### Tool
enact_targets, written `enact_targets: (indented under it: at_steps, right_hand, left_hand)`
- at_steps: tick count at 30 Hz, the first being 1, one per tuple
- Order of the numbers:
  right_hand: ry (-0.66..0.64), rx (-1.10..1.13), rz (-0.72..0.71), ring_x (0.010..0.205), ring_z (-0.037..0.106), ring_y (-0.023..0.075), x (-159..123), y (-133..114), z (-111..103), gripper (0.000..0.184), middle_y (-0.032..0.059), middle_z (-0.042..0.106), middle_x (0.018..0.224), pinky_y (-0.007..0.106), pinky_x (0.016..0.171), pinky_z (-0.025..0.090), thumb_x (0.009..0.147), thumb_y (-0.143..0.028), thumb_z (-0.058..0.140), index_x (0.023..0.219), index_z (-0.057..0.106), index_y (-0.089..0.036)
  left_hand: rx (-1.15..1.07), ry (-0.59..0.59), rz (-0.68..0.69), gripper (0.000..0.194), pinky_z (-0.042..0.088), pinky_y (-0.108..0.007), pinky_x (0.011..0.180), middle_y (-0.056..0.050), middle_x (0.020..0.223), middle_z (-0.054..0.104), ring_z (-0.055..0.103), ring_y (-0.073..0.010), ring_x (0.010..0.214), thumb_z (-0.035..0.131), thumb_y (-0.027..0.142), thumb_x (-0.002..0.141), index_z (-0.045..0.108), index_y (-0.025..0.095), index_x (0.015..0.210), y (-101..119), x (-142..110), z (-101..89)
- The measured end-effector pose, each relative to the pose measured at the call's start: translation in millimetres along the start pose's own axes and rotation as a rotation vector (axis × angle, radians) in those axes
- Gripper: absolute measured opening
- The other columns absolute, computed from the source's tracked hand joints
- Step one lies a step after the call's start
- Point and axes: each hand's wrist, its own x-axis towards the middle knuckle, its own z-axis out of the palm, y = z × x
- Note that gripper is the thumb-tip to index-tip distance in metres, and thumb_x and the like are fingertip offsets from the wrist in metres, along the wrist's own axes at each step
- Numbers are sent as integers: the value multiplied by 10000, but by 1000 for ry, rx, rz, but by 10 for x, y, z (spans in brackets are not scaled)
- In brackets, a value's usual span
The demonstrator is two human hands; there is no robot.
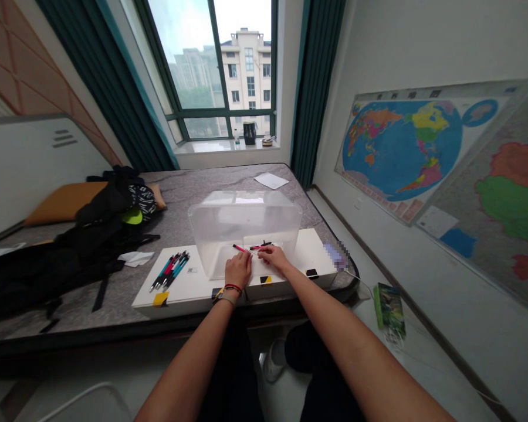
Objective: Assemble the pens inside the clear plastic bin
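Note:
Inside the mouth of a clear plastic bin [246,220] lying on its side, my two hands work close together. My left hand [238,269], with a red cord and a watch band at the wrist, has its fingers pinched together. A red and black pen piece [239,248] reaches up to its fingertips; whether it is gripped is unclear. My right hand [273,257] is also closed in a pinch, on something thin and pale too small to name. Just behind its fingers lies another red and black pen [260,247]. Several pens [169,271] in black, red and teal lie left of the bin.
White boxes [147,296] with yellow and black tape support the bin and pens on a grey mattress [185,181]. A black bag [70,252] lies at left. White paper [271,180] rests behind the bin. A green box [389,309] stands on the floor at right.

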Motion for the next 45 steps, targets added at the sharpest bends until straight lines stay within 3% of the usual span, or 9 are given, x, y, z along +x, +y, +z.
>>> enact_targets:
  at_steps: [5,10,16,25,30,32,38,45]
  right_hand:
    - [-27,-2,-11,523,514,81,7,-16,-15,256,1,660,661,192,490,413,639,-309,759,824,704,-140]
    - [72,107,31,487,521,81,30,4,-18,236,12,656,640,192,468,421,689,-364,718,753,637,-152]
    - [163,242,83,563,586,88,35,-20,1,188,47,701,764,177,508,454,708,-315,683,781,606,-160]
    - [222,393,131,607,622,93,76,6,14,207,30,714,784,183,561,487,696,-212,665,876,567,-181]
    - [203,427,66,726,670,125,33,-38,36,500,51,723,1008,222,604,524,657,-167,699,1103,482,-226]
    - [196,412,46,735,676,131,19,-41,39,561,44,726,999,228,611,527,638,-153,701,1138,459,-234]
    - [146,225,63,557,614,104,21,-8,25,192,44,703,684,204,557,483,689,-253,674,827,582,-158]
    - [145,158,46,547,602,106,11,-16,31,155,49,693,665,203,533,471,706,-290,660,747,598,-154]
  left_hand:
    - [-20,-7,46,347,358,-317,765,-64,1016,664,594,-202,911,319,406,971,620,253,1055,-23,-4,7]
    - [-90,49,1,316,387,-335,791,-92,1038,672,611,-215,910,399,347,940,561,199,1167,-31,1,56]
    - [-107,127,-40,345,405,-360,818,-123,1043,653,601,-249,942,444,178,855,509,138,1192,-60,1,126]
    - [-99,174,-22,326,402,-373,821,-126,1026,641,570,-249,941,388,177,900,519,149,1197,-92,6,127]
    - [-106,199,-26,336,389,-385,846,-119,971,649,557,-251,959,361,216,937,549,184,1214,-92,4,89]
    - [-130,213,-11,339,389,-385,861,-120,994,651,552,-247,983,362,215,940,561,194,1214,-92,5,79]
    - [-238,248,0,352,403,-366,893,-109,1076,642,541,-229,1041,341,259,969,535,195,1256,-92,5,71]
    - [-271,235,-27,316,421,-355,888,-108,1067,636,554,-225,1029,374,355,968,557,178,1154,-97,0,56]
